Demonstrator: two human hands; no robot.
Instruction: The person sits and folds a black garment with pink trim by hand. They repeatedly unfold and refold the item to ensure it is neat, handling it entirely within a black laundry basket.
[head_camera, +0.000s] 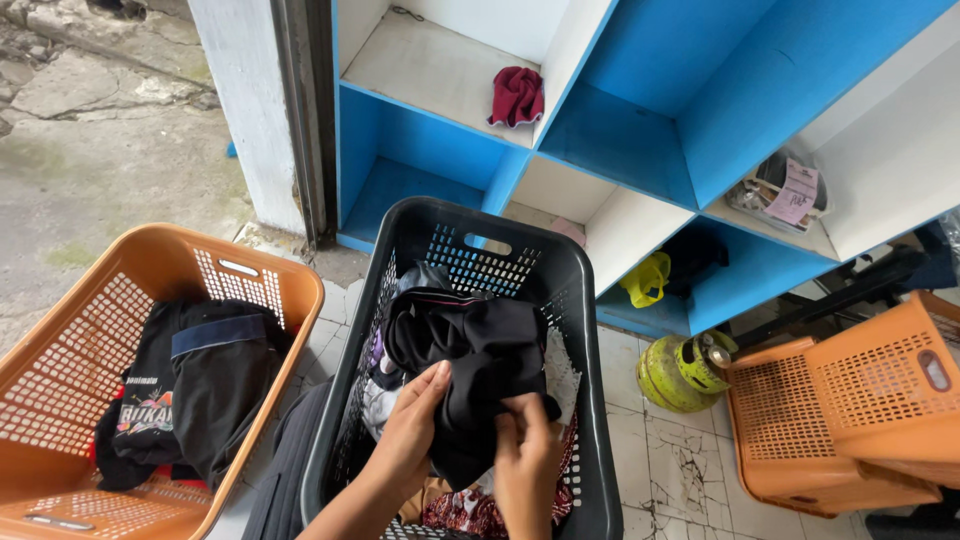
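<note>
Head view: cracked tile floor (680, 460), blue shelving (640, 130)

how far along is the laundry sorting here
Done: a few dark clothes already lie in the orange basket. In hand: the left hand and right hand both grip a black garment over the black basket. Left: more clothes beneath, including patterned red fabric.

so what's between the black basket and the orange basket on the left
In the head view, only a strip of bare tiled floor separates the black basket from the orange basket; nothing else lies there.
</note>
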